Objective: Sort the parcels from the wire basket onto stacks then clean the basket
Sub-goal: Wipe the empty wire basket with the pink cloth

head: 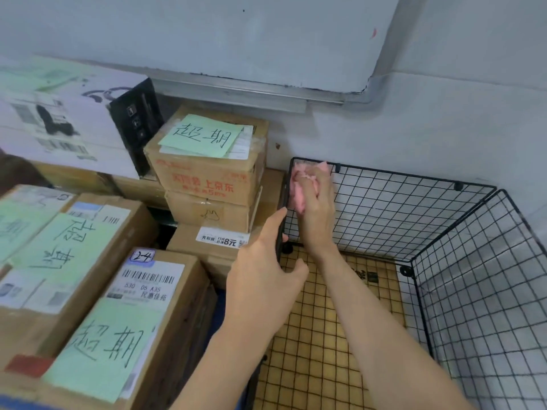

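Observation:
The black wire basket (444, 220) stands at the right against the wall, with no parcels in it and a brown cardboard sheet (319, 350) showing under its mesh floor. My right hand (315, 208) reaches inside and grips a pink cloth (299, 193), pressing it against the far left corner of the back panel. My left hand (266, 273) grips the top edge of the basket's left side panel. Cardboard parcels (207, 173) with green handwritten notes are stacked to the left of the basket.
More taped boxes (97, 291) fill the lower left, and a large white box (59, 122) sits behind them. A grey wall (414, 122) with a whiteboard edge runs along the back. The basket's right panel (488, 291) stands close by.

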`<act>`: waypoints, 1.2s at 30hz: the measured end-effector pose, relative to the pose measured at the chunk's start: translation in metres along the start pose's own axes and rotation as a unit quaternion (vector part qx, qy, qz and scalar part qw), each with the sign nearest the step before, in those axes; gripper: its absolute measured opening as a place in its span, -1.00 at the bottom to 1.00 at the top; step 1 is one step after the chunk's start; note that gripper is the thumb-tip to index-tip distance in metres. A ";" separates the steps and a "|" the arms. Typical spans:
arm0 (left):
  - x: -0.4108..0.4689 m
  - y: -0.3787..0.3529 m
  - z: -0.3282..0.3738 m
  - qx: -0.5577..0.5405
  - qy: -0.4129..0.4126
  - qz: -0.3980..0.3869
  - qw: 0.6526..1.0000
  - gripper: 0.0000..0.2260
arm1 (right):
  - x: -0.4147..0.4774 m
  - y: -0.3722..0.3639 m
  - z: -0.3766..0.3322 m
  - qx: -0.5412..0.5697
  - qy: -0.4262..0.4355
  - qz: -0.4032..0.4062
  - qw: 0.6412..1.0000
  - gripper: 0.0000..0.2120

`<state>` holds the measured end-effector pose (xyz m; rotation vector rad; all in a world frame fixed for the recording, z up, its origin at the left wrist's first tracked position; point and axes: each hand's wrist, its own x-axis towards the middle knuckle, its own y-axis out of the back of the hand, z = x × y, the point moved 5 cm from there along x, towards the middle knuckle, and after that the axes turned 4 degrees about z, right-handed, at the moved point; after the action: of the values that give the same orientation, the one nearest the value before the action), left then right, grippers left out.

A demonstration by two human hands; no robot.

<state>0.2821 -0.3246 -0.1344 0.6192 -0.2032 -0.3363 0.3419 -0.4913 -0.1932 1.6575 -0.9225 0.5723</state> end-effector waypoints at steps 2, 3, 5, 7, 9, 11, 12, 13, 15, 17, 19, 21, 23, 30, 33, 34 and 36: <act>0.001 -0.001 -0.001 -0.002 0.000 -0.002 1.000 -0.31 | -0.003 -0.010 0.007 0.023 -0.020 -0.005 1.000 -0.76; 0.000 -0.001 -0.001 -0.004 0.000 -0.003 1.000 -0.32 | -0.007 -0.015 0.010 0.035 -0.027 -0.001 0.999 -0.71; 0.000 -0.001 -0.002 -0.009 0.001 -0.004 1.000 -0.32 | -0.017 -0.025 0.013 0.018 -0.019 -0.016 1.000 -0.67; -0.001 -0.001 -0.003 -0.014 0.005 -0.005 1.000 -0.33 | -0.027 -0.030 0.016 0.031 -0.015 -0.029 0.999 -0.67; -0.001 -0.001 -0.002 -0.018 0.009 -0.005 1.000 -0.34 | -0.035 -0.030 0.015 0.032 -0.004 -0.004 0.999 -0.66; -0.001 -0.001 -0.002 -0.016 0.009 -0.004 1.000 -0.34 | -0.048 -0.036 0.021 0.052 -0.003 -0.015 0.999 -0.65; 0.000 -0.001 -0.003 -0.014 0.011 -0.003 1.000 -0.34 | -0.061 -0.043 0.026 0.056 -0.008 -0.047 0.997 -0.64; 0.000 -0.002 -0.003 -0.012 0.014 -0.004 1.000 -0.33 | -0.078 -0.051 0.033 0.050 -0.016 -0.090 0.995 -0.61; -0.001 -0.003 -0.004 -0.006 0.017 -0.006 1.000 -0.33 | -0.116 -0.069 0.053 0.028 -0.035 -0.167 0.985 -0.51; 0.000 -0.003 -0.003 -0.004 0.013 -0.004 1.000 -0.34 | -0.140 -0.075 0.067 0.038 -0.087 -0.207 0.974 -0.51; 0.002 -0.003 -0.003 -0.003 0.011 -0.001 1.000 -0.36 | -0.139 -0.069 0.065 0.070 -0.137 -0.197 0.968 -0.57; 0.001 -0.003 -0.004 -0.003 0.013 -0.004 1.000 -0.36 | -0.123 -0.050 0.049 0.130 -0.133 -0.144 0.972 -0.62; 0.000 -0.003 -0.002 -0.010 0.011 -0.002 1.000 -0.36 | -0.093 -0.021 0.027 0.198 -0.112 -0.034 0.973 -0.65; 0.000 -0.004 -0.004 -0.011 0.016 -0.005 1.000 -0.31 | -0.012 -0.006 0.006 0.205 -0.157 0.171 0.951 -0.71; 0.000 -0.004 -0.003 -0.012 0.010 -0.004 1.000 -0.31 | -0.034 -0.027 0.020 0.179 -0.179 0.161 0.954 -0.67; 0.000 -0.004 -0.004 -0.012 0.011 -0.002 1.000 -0.31 | -0.043 -0.032 0.022 0.171 -0.188 0.149 0.956 -0.64; 0.001 -0.005 -0.006 -0.010 0.012 0.000 1.000 -0.31 | -0.063 -0.047 0.029 0.148 -0.203 0.103 0.962 -0.55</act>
<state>0.2837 -0.3255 -0.1415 0.6037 -0.1760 -0.3307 0.3405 -0.4969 -0.2767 2.0060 -1.3737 0.5384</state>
